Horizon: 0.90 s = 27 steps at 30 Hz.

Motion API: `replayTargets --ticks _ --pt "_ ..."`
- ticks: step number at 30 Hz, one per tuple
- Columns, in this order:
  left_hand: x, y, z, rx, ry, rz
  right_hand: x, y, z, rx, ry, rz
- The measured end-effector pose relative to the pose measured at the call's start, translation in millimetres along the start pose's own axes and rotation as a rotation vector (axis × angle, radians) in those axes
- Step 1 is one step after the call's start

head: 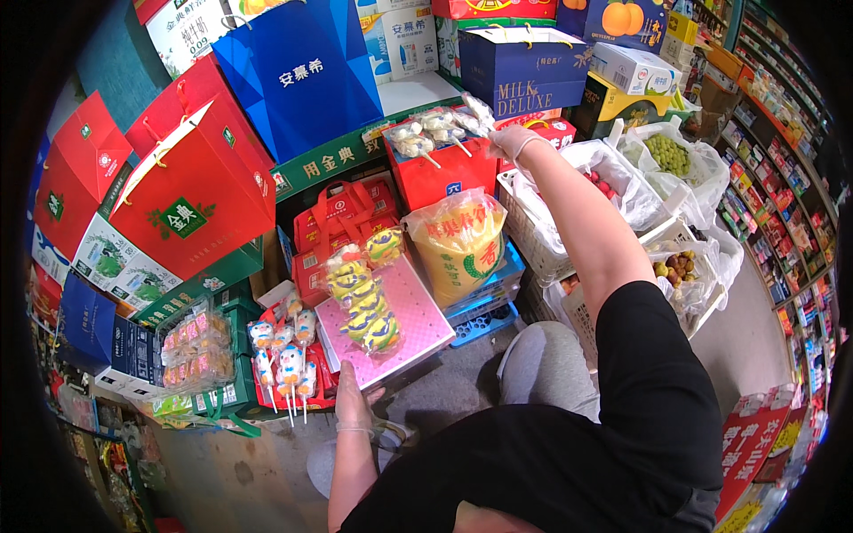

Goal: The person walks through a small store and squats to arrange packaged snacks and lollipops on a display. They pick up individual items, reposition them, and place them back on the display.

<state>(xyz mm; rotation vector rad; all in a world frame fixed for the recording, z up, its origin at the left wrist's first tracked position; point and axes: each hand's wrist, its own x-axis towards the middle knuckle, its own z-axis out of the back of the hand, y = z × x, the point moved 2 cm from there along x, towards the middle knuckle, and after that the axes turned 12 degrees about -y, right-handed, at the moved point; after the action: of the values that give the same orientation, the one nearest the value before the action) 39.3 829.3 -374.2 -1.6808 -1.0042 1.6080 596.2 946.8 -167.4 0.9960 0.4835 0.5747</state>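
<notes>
My left hand [353, 404], in a clear plastic glove, grips the near corner of a pink patterned box [420, 306]. On that box lies a row of yellow-and-blue wrapped lollipops [363, 296]. With the arm stretched out, my right hand [514, 143], also gloved, is at the right end of white wrapped lollipops [433, 126] lying on a red box [430, 180]. Its fingertips are partly hidden, so whether it grips them is unclear. Blue-and-white figure lollipops [290, 363] with white sticks lie on a red package left of the pink box.
A bag of yellow grain [460, 246] stands on blue crates [483, 320]. White baskets [540, 230] at right hold bagged fruit, including green grapes [666, 154]. Red gift bags [193, 193] and a blue gift bag [300, 73] stand at left and back. Clear packs of pastries [196, 350] lie left.
</notes>
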Motion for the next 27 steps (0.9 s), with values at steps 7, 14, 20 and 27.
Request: replayTargets --ticks 7,14,20,27 --pt "4.0 -0.6 -6.4 0.01 0.03 -0.002 38.8 8.6 8.1 -0.28 -0.15 0.162" --pt "-2.4 -1.4 -0.6 0.007 -0.016 0.005 -21.8 29.8 13.5 -0.825 -0.339 0.49" --pt "-3.8 -3.2 -3.7 0.001 -0.02 0.023 -36.4 37.1 15.7 -0.914 -0.609 0.536" --pt "-1.4 -1.7 -6.1 0.003 -0.042 0.028 -6.2 3.0 0.3 -1.007 -0.726 0.718"
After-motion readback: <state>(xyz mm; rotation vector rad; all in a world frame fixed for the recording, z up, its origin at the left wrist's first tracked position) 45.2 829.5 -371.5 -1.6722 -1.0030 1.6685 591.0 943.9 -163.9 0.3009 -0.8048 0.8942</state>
